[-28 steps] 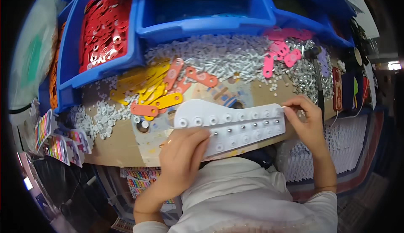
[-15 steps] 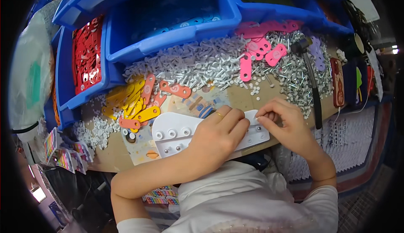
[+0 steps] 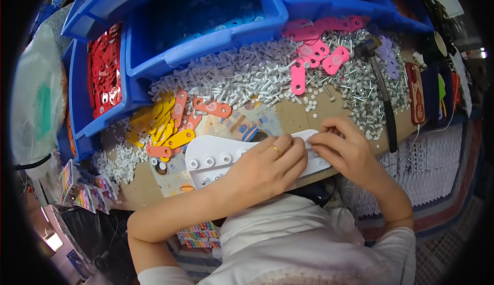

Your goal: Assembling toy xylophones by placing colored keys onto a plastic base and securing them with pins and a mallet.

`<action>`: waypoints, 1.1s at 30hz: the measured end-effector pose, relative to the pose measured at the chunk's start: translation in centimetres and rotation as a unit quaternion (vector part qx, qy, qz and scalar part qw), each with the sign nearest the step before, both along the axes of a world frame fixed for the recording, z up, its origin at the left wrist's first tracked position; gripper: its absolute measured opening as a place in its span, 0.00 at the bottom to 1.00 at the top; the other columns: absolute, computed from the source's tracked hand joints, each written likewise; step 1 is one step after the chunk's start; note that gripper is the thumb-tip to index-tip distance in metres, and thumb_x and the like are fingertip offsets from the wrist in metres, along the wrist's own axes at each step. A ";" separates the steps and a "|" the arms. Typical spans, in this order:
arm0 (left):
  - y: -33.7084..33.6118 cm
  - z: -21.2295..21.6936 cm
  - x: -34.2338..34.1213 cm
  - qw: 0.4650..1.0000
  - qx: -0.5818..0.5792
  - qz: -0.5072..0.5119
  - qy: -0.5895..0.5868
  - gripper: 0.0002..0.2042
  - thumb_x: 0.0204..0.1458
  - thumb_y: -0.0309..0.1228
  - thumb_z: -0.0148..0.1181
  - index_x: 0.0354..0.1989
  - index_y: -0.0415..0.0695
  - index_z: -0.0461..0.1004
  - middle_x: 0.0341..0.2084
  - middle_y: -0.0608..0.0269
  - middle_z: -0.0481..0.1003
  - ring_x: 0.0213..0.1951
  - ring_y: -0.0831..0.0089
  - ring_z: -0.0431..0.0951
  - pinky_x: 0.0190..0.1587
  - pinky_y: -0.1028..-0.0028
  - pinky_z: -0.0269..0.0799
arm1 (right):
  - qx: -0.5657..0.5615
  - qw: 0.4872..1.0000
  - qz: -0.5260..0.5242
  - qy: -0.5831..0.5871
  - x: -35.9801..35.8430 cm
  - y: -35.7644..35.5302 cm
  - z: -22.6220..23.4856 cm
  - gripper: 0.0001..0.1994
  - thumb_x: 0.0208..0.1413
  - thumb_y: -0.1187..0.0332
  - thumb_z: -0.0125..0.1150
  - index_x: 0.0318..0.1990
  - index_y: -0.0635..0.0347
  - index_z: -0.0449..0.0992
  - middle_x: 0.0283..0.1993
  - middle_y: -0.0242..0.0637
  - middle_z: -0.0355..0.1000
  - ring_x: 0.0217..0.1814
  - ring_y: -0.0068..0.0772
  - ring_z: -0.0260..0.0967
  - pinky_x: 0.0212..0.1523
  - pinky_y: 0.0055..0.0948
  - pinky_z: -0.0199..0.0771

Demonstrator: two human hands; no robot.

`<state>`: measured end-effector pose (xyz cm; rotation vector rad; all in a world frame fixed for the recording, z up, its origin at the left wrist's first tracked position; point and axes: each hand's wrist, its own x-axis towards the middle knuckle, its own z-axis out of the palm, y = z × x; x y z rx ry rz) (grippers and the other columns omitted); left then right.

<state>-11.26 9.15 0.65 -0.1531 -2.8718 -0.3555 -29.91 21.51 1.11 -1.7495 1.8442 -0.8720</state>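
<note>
A white plastic board with a curved outline lies near the table's front edge. White ring-shaped caps line its left part, and metal studs show in the row below. My left hand, a ring on one finger, lies across the board's middle with its fingers bent and pressed together. What its fingertips hold, if anything, is hidden. Just beside it, over the board's right end, my right hand is closed in a pinch; any small piece there is too hidden to name.
Behind the board lie heaped white pegs, pink strips, yellow strips and orange strips. Blue bins stand at the back, one with red pieces. A hammer and a phone lie at right.
My right hand has shifted slightly left and its fingers have closed in toward the left hand's fingertips. The left fingers have moved slightly right; the board stays about where it was.
</note>
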 end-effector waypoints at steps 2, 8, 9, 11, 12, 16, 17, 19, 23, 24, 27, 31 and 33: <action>0.1 -0.1 0.2 0.999 0.029 0.007 -0.014 0.23 0.37 0.29 0.58 0.47 0.35 0.72 0.48 0.54 0.70 0.48 0.61 0.71 0.50 0.68 0.72 | -0.009 1.000 0.028 -0.001 -0.5 0.2 -0.2 0.10 0.44 0.80 0.67 0.37 0.64 0.78 0.40 0.39 0.68 0.39 0.36 0.69 0.37 0.31 0.72; 0.0 -0.8 1.3 0.996 0.088 0.029 0.022 0.25 0.36 0.31 0.59 0.47 0.35 0.72 0.48 0.52 0.69 0.51 0.56 0.70 0.54 0.63 0.69 | 0.005 0.998 0.002 -0.065 -0.9 1.0 -0.9 0.10 0.43 0.82 0.63 0.35 0.64 0.76 0.46 0.41 0.69 0.42 0.36 0.70 0.42 0.29 0.71; 0.2 -0.8 1.5 0.995 0.087 0.039 0.022 0.25 0.36 0.31 0.59 0.47 0.35 0.72 0.48 0.52 0.69 0.51 0.56 0.70 0.54 0.63 0.69 | 0.041 0.993 -0.050 -0.102 -0.6 0.8 -0.8 0.10 0.42 0.82 0.62 0.35 0.63 0.75 0.47 0.42 0.69 0.44 0.38 0.69 0.45 0.30 0.70; 0.7 -0.7 1.9 0.995 0.067 0.067 0.028 0.25 0.37 0.30 0.59 0.48 0.34 0.71 0.49 0.52 0.69 0.51 0.56 0.70 0.54 0.62 0.69 | 0.009 0.999 -0.045 -0.015 0.1 0.3 -0.4 0.10 0.42 0.82 0.61 0.35 0.62 0.74 0.47 0.43 0.69 0.46 0.40 0.68 0.47 0.32 0.69; 1.0 -0.3 2.4 0.994 0.056 0.091 0.020 0.25 0.37 0.30 0.59 0.48 0.34 0.71 0.49 0.52 0.69 0.51 0.56 0.70 0.54 0.62 0.69 | -0.030 0.996 -0.044 0.066 0.7 -0.4 -0.3 0.10 0.42 0.81 0.61 0.34 0.62 0.74 0.47 0.43 0.69 0.48 0.42 0.67 0.50 0.34 0.68; 1.7 2.1 6.5 0.981 0.097 0.118 0.117 0.20 0.38 0.29 0.59 0.43 0.34 0.74 0.45 0.52 0.73 0.49 0.59 0.73 0.49 0.63 0.71 | -0.025 0.994 -0.056 0.089 1.3 -1.3 1.3 0.10 0.42 0.81 0.61 0.35 0.61 0.74 0.47 0.45 0.68 0.50 0.45 0.65 0.52 0.38 0.65; 1.4 1.8 8.7 0.961 0.134 0.207 0.129 0.17 0.40 0.27 0.60 0.41 0.35 0.75 0.42 0.55 0.74 0.47 0.61 0.74 0.47 0.65 0.71 | -0.031 0.995 -0.048 0.078 1.9 -2.4 1.7 0.10 0.42 0.81 0.61 0.35 0.61 0.74 0.47 0.45 0.68 0.50 0.45 0.65 0.52 0.38 0.65; 0.0 1.5 12.5 0.896 0.127 0.411 0.112 0.15 0.39 0.22 0.61 0.39 0.37 0.76 0.35 0.58 0.76 0.44 0.62 0.74 0.44 0.67 0.70 | -0.031 0.994 0.048 0.088 3.3 -4.6 2.1 0.12 0.41 0.81 0.62 0.36 0.60 0.75 0.46 0.43 0.69 0.50 0.45 0.65 0.51 0.40 0.66; -1.1 -0.8 17.6 0.764 0.104 0.631 0.086 0.13 0.39 0.20 0.64 0.37 0.42 0.78 0.33 0.62 0.76 0.41 0.61 0.71 0.43 0.64 0.68 | -0.132 0.948 0.278 0.077 9.2 -10.9 1.4 0.14 0.37 0.76 0.65 0.37 0.58 0.76 0.44 0.38 0.70 0.49 0.44 0.66 0.49 0.40 0.67; -1.3 -1.2 17.8 0.783 0.071 0.613 0.081 0.12 0.40 0.21 0.65 0.36 0.43 0.78 0.33 0.63 0.75 0.40 0.61 0.71 0.43 0.65 0.68 | -0.143 0.934 0.318 0.077 11.1 -12.1 1.2 0.15 0.37 0.74 0.65 0.38 0.58 0.76 0.43 0.37 0.70 0.48 0.44 0.66 0.48 0.40 0.68; -2.0 -1.5 17.7 0.804 0.034 0.590 0.066 0.12 0.40 0.22 0.66 0.36 0.44 0.79 0.33 0.64 0.75 0.40 0.61 0.70 0.43 0.66 0.68 | -0.159 0.906 0.381 0.099 15.9 -15.1 -0.4 0.13 0.38 0.70 0.60 0.35 0.60 0.76 0.41 0.37 0.70 0.46 0.41 0.66 0.45 0.38 0.68; -2.6 -2.1 18.3 0.822 0.035 0.566 0.061 0.13 0.40 0.21 0.65 0.37 0.42 0.78 0.34 0.63 0.75 0.40 0.61 0.71 0.42 0.67 0.68 | -0.179 0.887 0.379 0.192 20.0 -16.6 -3.5 0.11 0.37 0.69 0.59 0.31 0.63 0.74 0.36 0.39 0.68 0.42 0.38 0.65 0.41 0.34 0.68; -2.7 -2.5 18.7 0.826 0.044 0.558 0.067 0.12 0.41 0.20 0.65 0.37 0.41 0.77 0.34 0.62 0.75 0.39 0.60 0.71 0.42 0.67 0.68 | -0.190 0.869 0.395 0.228 20.7 -16.8 -3.2 0.11 0.36 0.69 0.59 0.30 0.62 0.73 0.34 0.38 0.68 0.41 0.37 0.65 0.41 0.32 0.68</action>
